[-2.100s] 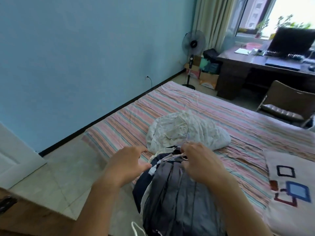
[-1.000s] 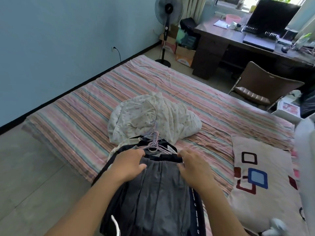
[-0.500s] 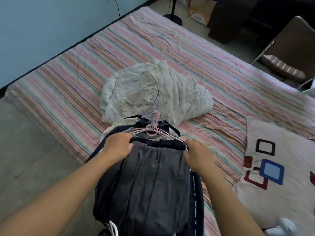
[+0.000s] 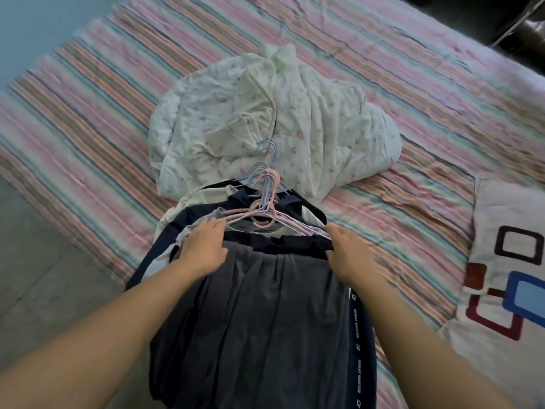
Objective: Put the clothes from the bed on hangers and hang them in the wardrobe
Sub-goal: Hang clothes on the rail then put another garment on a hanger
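A stack of dark clothes lies at the near edge of the striped bed (image 4: 103, 93), topped by a grey pleated garment (image 4: 265, 314). A bunch of thin pink and blue wire hangers (image 4: 264, 208) lies at the garment's top end, hooks pointing away from me. My left hand (image 4: 203, 246) grips the left end of the hangers and the garment's top edge. My right hand (image 4: 349, 252) grips the right end the same way. A crumpled white floral garment (image 4: 265, 119) lies just beyond the hangers.
A white pillow with red and blue squares (image 4: 507, 278) lies on the bed to the right. Grey floor (image 4: 44, 278) runs along the bed's left side. A dark chair corner (image 4: 528, 25) shows at top right.
My head has tilted down and closer to the bed, so the room dropped out of view. Both hands moved from the hanger hooks out to the two ends of the hangers.
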The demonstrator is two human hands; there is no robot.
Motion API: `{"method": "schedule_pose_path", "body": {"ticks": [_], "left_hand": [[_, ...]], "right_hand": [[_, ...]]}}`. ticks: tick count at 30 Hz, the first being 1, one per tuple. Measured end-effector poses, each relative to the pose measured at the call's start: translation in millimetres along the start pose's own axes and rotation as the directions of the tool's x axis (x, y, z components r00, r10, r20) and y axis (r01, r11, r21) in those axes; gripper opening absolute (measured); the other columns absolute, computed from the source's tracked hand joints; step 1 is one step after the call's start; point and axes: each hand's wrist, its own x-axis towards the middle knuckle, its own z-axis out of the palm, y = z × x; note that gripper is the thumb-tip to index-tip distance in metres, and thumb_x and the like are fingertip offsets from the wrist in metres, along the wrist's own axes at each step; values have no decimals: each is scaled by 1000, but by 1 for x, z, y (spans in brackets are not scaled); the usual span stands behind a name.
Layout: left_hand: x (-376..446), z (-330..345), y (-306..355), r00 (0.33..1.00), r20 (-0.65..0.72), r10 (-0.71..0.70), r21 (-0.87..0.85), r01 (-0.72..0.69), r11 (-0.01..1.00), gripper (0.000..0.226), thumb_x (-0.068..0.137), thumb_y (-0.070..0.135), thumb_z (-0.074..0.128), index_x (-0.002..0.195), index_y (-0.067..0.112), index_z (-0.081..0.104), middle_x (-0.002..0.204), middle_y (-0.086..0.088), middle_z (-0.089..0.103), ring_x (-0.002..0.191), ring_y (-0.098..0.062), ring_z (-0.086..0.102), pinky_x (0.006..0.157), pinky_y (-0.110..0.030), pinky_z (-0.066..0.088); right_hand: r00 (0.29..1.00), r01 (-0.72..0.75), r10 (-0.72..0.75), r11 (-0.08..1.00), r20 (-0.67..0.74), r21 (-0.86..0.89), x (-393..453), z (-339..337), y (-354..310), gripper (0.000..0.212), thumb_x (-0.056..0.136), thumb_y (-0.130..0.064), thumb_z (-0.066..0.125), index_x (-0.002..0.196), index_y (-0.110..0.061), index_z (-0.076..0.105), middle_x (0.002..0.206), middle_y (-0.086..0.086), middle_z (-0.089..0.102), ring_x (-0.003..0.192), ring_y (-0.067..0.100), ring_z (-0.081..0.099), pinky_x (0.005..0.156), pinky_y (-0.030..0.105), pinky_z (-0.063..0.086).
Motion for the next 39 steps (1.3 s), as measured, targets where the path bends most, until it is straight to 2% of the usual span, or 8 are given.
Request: {"method": "schedule_pose_path", "body": {"ticks": [3,7,13,16,18,22,28,39], "left_hand": [[13,20,-5,1000,11,-21,29,21,999,70,88,27,68,146,12,32,150,-6,35,142,-23,29,110,-37,33],[20,39,-10,994,102,-35,-116,47,992,75,91,20,64,153,10,23,159,-7,25,147,-23,20,117,-36,25],[27,35,-11,993,-29,-115,-228,105,968,45,91,21,64,133,19,50,131,-5,53,124,-25,45,99,-39,40],[27,27,-13,985,-70,-156,-270,132,954,30,92,21,64,122,21,61,121,-5,56,116,-26,50,93,-39,42],[22,22,-13,978,-108,-179,-312,138,940,16,92,20,63,107,22,68,109,-3,61,106,-25,56,86,-38,43],[4,13,-16,979,-138,-151,-321,100,942,9,91,19,64,86,25,69,87,7,61,91,-21,59,73,-32,36],[-33,2,-23,995,-94,-25,-372,-12,928,16,90,12,64,79,23,66,93,5,64,96,-18,56,80,-35,46],[-124,-45,-20,954,-296,51,-422,-178,889,9,91,12,64,87,15,72,82,7,55,88,-18,55,79,-36,45]], "right_hand": [[1000,14,-14,1000,-1,17,15,19,0,52,87,-11,61,137,-16,45,129,6,57,120,30,52,91,40,46],[999,-43,43,994,6,105,23,38,-3,37,89,-12,59,127,-14,55,124,8,58,116,34,51,88,43,47],[993,-117,118,989,-2,86,36,44,-6,25,98,-26,56,120,-14,57,123,7,55,117,29,46,97,38,39],[986,-141,155,967,-53,211,32,41,-11,9,99,-22,55,97,-13,57,100,4,58,97,29,53,80,40,42],[979,-172,194,948,-55,269,24,39,-14,13,99,-20,53,88,-14,52,87,1,58,81,28,54,69,40,43],[983,-167,179,958,-31,234,-3,36,-19,13,96,-10,50,87,-19,55,87,0,61,80,29,55,65,38,40],[995,-96,95,987,15,125,-45,25,-30,21,92,-5,48,100,-22,60,103,2,65,95,28,58,67,35,35],[977,-120,145,980,-154,157,-129,-23,-65,21,89,-4,51,87,-24,52,84,-1,56,80,27,55,62,35,35]]}}
